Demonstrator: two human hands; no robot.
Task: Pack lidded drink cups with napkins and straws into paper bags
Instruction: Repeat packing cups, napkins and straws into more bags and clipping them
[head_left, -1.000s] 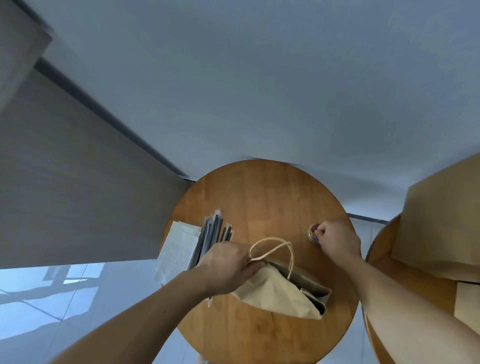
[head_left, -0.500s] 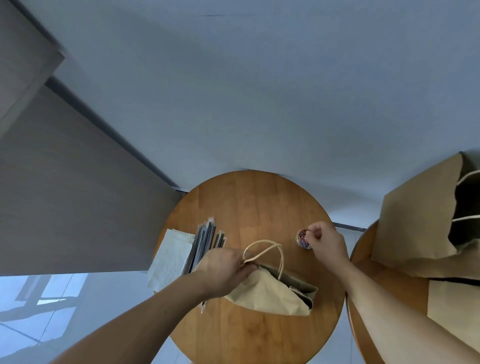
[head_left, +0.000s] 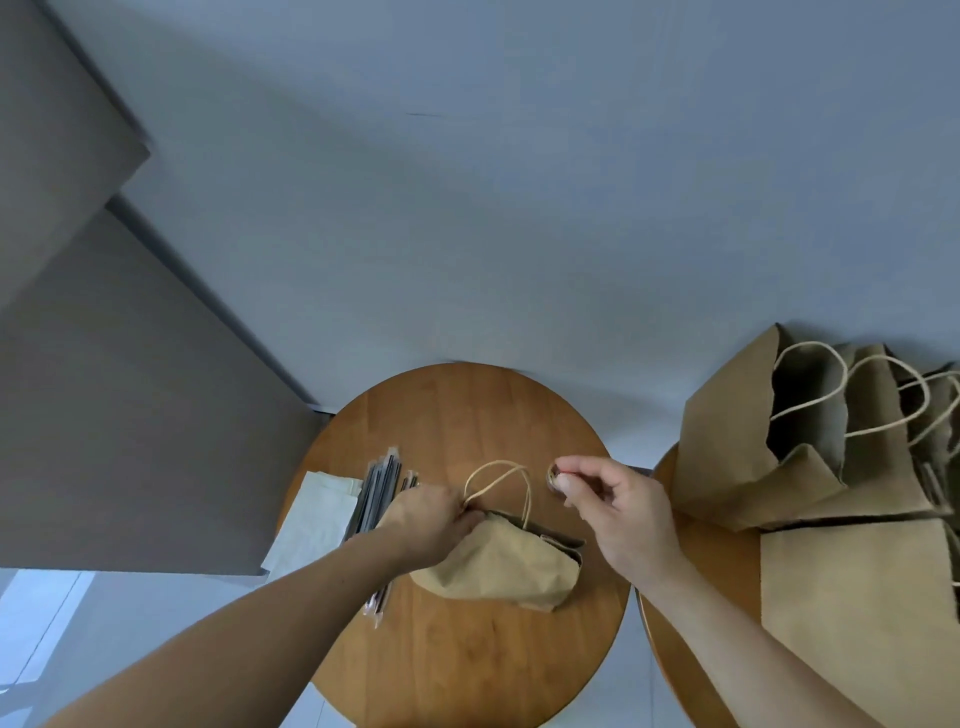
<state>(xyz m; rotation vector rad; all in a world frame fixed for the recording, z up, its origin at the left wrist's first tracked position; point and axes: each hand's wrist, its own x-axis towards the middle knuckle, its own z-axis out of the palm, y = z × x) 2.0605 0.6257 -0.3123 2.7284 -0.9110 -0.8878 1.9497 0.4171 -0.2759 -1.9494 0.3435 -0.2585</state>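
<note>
The crumpled brown paper bag (head_left: 498, 566) lies centre-low on the round wooden bench (head_left: 467, 405). The left hand (head_left: 426, 519) grips its mouth; the right hand (head_left: 618, 514) pinches a small round object (head_left: 555, 475). The paper is probably light and soft, so take it at the rim.

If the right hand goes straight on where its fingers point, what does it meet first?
Probably the handle loops of the paper bag, just left of the right hand; its height above them is unclear.
</note>
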